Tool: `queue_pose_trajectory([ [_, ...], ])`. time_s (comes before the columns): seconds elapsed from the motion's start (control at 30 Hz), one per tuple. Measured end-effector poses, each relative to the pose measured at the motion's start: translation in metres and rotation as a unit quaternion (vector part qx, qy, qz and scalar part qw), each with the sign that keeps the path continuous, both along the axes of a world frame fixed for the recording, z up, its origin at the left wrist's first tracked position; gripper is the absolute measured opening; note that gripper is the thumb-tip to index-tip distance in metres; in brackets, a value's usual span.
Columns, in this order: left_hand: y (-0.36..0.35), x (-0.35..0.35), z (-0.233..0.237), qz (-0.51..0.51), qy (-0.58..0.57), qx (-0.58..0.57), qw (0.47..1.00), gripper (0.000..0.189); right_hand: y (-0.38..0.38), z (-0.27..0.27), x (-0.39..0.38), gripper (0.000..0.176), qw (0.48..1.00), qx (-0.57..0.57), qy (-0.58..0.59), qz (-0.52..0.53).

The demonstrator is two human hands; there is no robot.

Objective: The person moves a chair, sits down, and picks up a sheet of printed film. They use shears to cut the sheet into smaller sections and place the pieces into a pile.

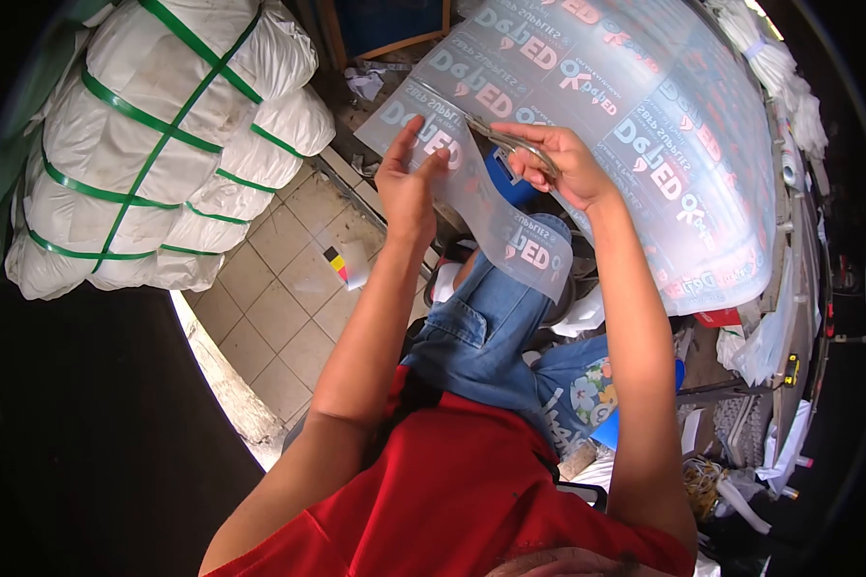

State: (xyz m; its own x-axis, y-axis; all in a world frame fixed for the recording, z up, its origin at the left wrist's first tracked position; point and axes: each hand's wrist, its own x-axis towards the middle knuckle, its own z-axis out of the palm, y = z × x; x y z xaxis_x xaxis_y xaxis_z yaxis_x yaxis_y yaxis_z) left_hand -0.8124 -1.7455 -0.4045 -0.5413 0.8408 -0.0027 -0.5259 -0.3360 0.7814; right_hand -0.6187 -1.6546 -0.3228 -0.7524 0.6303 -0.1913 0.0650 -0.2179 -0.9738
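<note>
Across the upper right of the frame spreads a translucent plastic sheet with printed lettering (664,106). The left hand (409,197) pinches it between its fingers, apparently for tension; the right hand (579,171) has its fingers grasping silver metal scissors (478,125), blades at the sheet.

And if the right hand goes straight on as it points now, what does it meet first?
Probably the printed plastic sheet, where the scissors in the right hand point, though depth is unclear.
</note>
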Motion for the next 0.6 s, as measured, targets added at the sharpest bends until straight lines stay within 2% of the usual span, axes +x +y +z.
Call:
queue_pose_trajectory([
  [0.13,-0.003,0.002,0.003,-0.009,-0.011,0.003,1.000,0.058,0.009,0.002,-0.009,0.058,1.000,0.005,-0.015,0.006],
  [0.33,-0.002,-0.001,0.001,-0.006,-0.008,-0.007,1.000,0.059,0.006,-0.003,-0.016,0.055,0.999,0.028,-0.021,0.022],
  [0.5,-0.006,0.005,0.008,-0.017,-0.003,-0.008,1.000,0.060,0.007,-0.002,-0.027,0.057,1.000,-0.010,0.006,0.000],
  [0.6,-0.007,0.015,0.007,-0.033,-0.019,0.006,0.999,0.061,0.008,-0.005,-0.032,0.049,1.000,0.003,-0.028,-0.007],
])
